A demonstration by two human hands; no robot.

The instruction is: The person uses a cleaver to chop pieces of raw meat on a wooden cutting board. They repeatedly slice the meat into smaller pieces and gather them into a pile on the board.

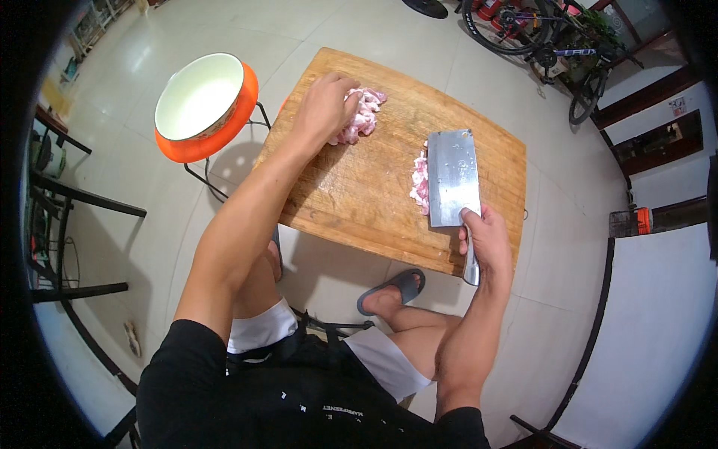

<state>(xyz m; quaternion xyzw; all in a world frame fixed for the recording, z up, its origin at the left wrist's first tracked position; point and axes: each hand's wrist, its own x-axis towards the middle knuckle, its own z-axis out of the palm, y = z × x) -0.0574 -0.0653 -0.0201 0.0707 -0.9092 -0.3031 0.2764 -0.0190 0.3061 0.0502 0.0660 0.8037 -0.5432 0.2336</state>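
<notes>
My right hand (488, 238) is wrapped round the metal handle of a cleaver (454, 176), thumb near the base of the blade. The broad blade lies flat-side up over the right part of a wooden cutting board (374, 187), with wet drops on it. Along its left edge shows a strip of cut raw meat (420, 182), pink and white; the blade hides whatever is under it. At the board's far left, my left hand (323, 111) has its fingers curled against a larger pile of raw meat (365, 116). The fingertips are partly hidden by the hand.
Left of the board, a white enamel bowl (198, 93) stands on an orange stool (241, 112) with dark metal legs. My slippered foot (400, 290) is below the board's near edge. A bicycle (535, 34) stands at the far right; black-legged furniture (82, 194) is at the left.
</notes>
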